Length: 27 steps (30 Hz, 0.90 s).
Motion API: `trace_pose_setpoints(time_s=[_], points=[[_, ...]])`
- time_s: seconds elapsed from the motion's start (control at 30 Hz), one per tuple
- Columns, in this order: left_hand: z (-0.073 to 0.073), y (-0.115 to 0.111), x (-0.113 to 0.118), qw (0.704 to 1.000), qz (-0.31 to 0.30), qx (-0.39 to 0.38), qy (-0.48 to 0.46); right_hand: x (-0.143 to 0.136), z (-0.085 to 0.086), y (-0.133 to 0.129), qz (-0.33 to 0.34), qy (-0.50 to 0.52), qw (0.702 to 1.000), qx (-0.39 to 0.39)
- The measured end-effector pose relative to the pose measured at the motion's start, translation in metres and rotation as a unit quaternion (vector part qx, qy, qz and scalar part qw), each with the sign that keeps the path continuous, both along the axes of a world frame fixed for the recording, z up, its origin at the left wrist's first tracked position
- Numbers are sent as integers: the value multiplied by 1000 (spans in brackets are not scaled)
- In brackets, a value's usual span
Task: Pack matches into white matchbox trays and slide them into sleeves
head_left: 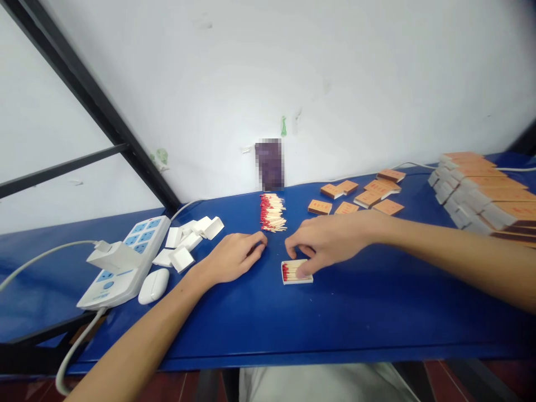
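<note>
A white matchbox tray (297,282) with red-tipped matches (290,272) lying in it sits on the blue table. My right hand (330,237) is over its right end, thumb on the matches and the index finger bent near the far edge; thumb and finger are apart. To the left, my left hand (235,255) rests on the table with loosely bent fingers and nothing visible in them. Beyond both hands is a pile of loose matches (273,212), red heads mostly to the left. White empty trays (190,240) lie in a heap left of my left hand.
Several orange matchbox sleeves or boxes (368,196) lie scattered at the back right. Many more boxes (489,192) are stacked at the far right. A white power strip (129,262) with a plugged-in charger and a white earbud case (153,286) stand at left. A wall (335,84) rises behind.
</note>
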<state>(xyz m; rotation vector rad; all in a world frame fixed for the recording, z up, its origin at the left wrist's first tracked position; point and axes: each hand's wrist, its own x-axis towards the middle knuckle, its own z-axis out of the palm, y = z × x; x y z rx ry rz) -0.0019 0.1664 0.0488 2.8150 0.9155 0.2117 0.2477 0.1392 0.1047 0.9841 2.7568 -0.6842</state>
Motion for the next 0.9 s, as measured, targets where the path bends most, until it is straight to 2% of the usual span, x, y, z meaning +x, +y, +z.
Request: trace_pose_setpoints(time_s=[0.07, 0.13, 0.27, 0.47, 0.57, 0.73, 0.9], points=[[-1, 1, -1, 1000, -4, -2, -10, 2, 0, 6, -18, 14, 1000, 11], [-1, 1, -2, 1000, -14, -9, -25, 4, -5, 13, -47, 26, 997, 59], [0, 1, -3, 998, -39, -21, -53, 1, -28, 24, -114, 45, 979, 164], [-1, -1, -5, 995, -40, 23, -92, -9, -62, 28, -189, 104, 948, 232], [-3, 1, -5, 993, -6, 59, -102, -11, -71, 31, -203, 117, 940, 248], [-9, 10, -2, 991, 87, 75, -67, -12, -75, 35, -221, 135, 936, 240], [-13, 13, 0, 992, 96, 79, -32, -13, -75, 35, -223, 142, 935, 237]])
